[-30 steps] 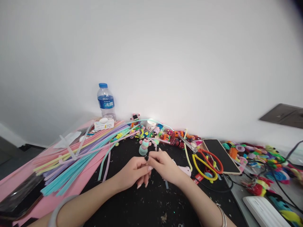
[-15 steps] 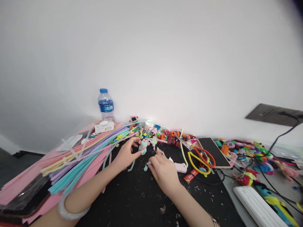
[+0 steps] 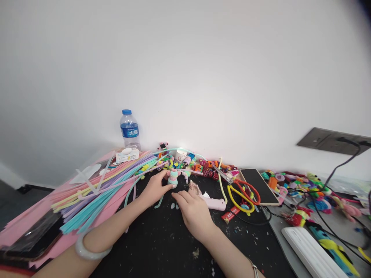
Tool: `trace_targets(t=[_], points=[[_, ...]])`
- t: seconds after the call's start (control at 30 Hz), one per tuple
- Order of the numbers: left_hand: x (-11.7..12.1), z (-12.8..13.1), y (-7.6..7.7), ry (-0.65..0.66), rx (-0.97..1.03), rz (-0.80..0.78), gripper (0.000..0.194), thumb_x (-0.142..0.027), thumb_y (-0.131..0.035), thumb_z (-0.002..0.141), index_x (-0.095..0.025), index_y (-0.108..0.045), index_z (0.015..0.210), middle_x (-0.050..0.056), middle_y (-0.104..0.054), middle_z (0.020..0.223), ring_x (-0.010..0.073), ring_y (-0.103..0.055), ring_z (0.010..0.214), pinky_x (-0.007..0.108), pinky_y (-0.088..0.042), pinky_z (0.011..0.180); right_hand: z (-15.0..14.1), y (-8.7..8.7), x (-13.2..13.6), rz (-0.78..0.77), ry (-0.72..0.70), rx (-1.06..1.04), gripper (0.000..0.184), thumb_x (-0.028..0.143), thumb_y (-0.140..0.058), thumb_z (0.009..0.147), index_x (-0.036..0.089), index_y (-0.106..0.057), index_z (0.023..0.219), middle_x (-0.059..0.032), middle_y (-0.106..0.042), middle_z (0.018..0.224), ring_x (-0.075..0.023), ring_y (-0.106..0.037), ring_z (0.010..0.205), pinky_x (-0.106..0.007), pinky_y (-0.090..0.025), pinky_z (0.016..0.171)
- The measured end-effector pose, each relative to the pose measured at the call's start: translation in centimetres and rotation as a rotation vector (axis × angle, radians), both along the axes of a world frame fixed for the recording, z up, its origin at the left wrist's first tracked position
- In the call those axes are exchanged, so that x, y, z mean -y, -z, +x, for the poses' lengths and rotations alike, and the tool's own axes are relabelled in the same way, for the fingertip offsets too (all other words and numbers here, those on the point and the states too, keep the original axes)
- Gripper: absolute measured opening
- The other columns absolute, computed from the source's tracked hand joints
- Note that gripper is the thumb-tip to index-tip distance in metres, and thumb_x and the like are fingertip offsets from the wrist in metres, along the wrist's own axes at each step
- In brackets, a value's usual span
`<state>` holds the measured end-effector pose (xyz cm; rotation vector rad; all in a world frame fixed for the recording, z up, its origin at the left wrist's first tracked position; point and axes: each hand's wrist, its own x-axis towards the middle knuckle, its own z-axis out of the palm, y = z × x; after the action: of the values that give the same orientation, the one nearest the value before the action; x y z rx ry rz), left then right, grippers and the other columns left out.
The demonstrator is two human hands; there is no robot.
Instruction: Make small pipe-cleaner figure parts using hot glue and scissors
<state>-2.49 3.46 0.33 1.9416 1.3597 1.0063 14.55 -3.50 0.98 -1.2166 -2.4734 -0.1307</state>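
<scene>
My left hand (image 3: pixel 156 188) pinches a small fuzzy pipe-cleaner figure (image 3: pixel 173 178), mint with pink bands and round pink ears, upright at the back of the black mat. Close in front of it, my right hand (image 3: pixel 194 212) hovers low with its index finger stretched toward the figure; its thumb is mostly hidden. Two small pale mint pieces (image 3: pixel 173 205) lie by its fingertips. Just behind the right hand rests a pale pink glue gun (image 3: pixel 216 204), its tip crusted and brownish.
Bundled pastel pipe cleaners (image 3: pixel 95 208) cover the left side. A water bottle (image 3: pixel 130 131) stands at the wall. Yellow and red loops (image 3: pixel 240 200), scissors (image 3: pixel 224 173), a phone (image 3: pixel 259 185), finished figures (image 3: pixel 292 181) and a white power strip (image 3: pixel 314 253) with cables lie right.
My right hand has let go of a small mint piece, which now lies on the mat, and its fingers have reached toward the figure. My left hand has closed on the figure.
</scene>
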Motion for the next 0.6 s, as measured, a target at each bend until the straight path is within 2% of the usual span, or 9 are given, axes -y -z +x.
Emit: trace_targets(t=[0.1,0.2,0.27,0.37,0.5,0.6], points=[[0.1,-0.1,0.0,-0.029,-0.004,0.004,0.023,-0.026,-0.061,0.068,-0.019,-0.057,0.09,0.002,-0.065,0.085,0.0198,-0.059,0.074,0.027,-0.043,0.062,0.4,-0.2,0.2,0.003,0.036,-0.05,0.033,0.007,-0.045,0.085,0.016,-0.055,0.115,-0.008,-0.062,0.104,-0.0217,-0.052,0.093,-0.037,-0.04,0.088],[0.1,-0.1,0.0,-0.035,0.001,0.004,0.023,-0.026,-0.063,0.067,-0.019,-0.057,0.088,0.001,-0.064,0.082,0.0192,-0.058,0.071,0.027,-0.043,0.061,0.5,-0.4,0.4,-0.004,0.069,-0.081,0.025,0.018,-0.054,0.084,0.018,-0.058,0.109,-0.0071,-0.065,0.093,-0.0239,-0.053,0.09,-0.04,-0.04,0.089],[0.1,-0.1,0.1,-0.034,0.007,0.001,0.024,-0.026,-0.064,0.066,-0.018,-0.057,0.088,0.001,-0.064,0.081,0.0191,-0.057,0.07,0.028,-0.042,0.061,0.5,-0.4,0.6,-0.021,0.066,-0.08,0.028,0.025,-0.063,0.079,0.019,-0.059,0.107,-0.0063,-0.065,0.086,-0.0254,-0.053,0.089,-0.042,-0.041,0.088],[0.1,-0.1,0.0,-0.036,0.015,-0.009,0.025,-0.026,-0.064,0.066,-0.018,-0.056,0.089,0.002,-0.063,0.08,0.0192,-0.056,0.07,0.028,-0.042,0.061,0.1,-0.4,0.8,-0.069,0.042,-0.063,0.04,0.031,-0.071,0.072,0.02,-0.059,0.108,-0.0064,-0.065,0.087,-0.0269,-0.052,0.089,-0.044,-0.041,0.087],[0.2,0.0,-0.1,-0.04,0.028,-0.02,0.022,-0.027,-0.063,0.066,-0.019,-0.054,0.085,0.001,-0.061,0.078,0.019,-0.055,0.07,0.028,-0.041,0.062,-0.4,-0.4,0.9,-0.123,0.001,-0.068,0.036,0.036,-0.067,0.076,0.021,-0.059,0.107,-0.0058,-0.064,0.09,-0.0243,-0.051,0.085,-0.041,-0.041,0.082],[0.2,0.0,-0.1,-0.034,0.04,-0.03,0.021,-0.027,-0.063,0.067,-0.019,-0.053,0.083,0.001,-0.061,0.079,0.0188,-0.056,0.071,0.028,-0.041,0.061,-0.6,-0.2,1.0,-0.137,-0.031,-0.079,0.041,0.042,-0.067,0.075,0.02,-0.059,0.108,-0.0061,-0.063,0.092,-0.0243,-0.051,0.086,-0.039,-0.042,0.078]])
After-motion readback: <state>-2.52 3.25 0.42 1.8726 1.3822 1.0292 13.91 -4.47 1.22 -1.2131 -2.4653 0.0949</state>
